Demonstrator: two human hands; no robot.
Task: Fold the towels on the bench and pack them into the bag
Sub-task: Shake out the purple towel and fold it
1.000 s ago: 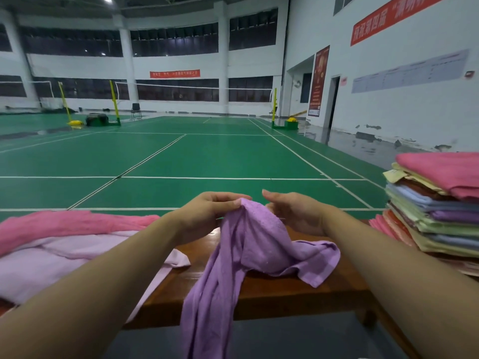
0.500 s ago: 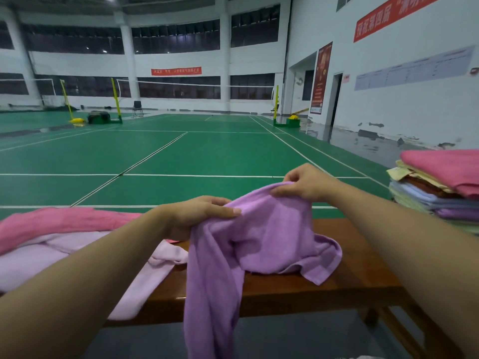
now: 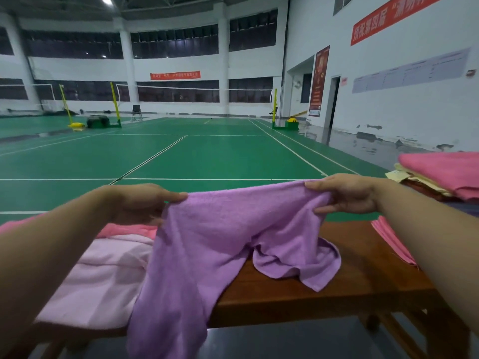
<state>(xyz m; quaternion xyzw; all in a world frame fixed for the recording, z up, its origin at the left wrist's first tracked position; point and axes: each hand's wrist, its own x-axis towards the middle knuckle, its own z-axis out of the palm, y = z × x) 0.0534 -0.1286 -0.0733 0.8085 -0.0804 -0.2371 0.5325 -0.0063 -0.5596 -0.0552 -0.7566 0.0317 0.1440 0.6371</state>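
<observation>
A purple towel [image 3: 220, 242] hangs stretched between my hands above the wooden bench [image 3: 337, 288]. My left hand [image 3: 140, 203] pinches its top edge at the left. My right hand [image 3: 344, 195] grips the top edge at the right. The towel's lower part droops over the bench's front edge, and one corner lies on the bench top. No bag is in view.
A pale pink towel [image 3: 103, 275] and a brighter pink one [image 3: 124, 230] lie on the bench at the left. A stack of folded towels [image 3: 445, 177] topped by a pink one stands at the right. Green court floor [image 3: 207, 156] stretches beyond the bench.
My hands have moved apart and risen, spreading the purple towel's top edge from a bunched heap into a stretched line. The right hand went right and up.
</observation>
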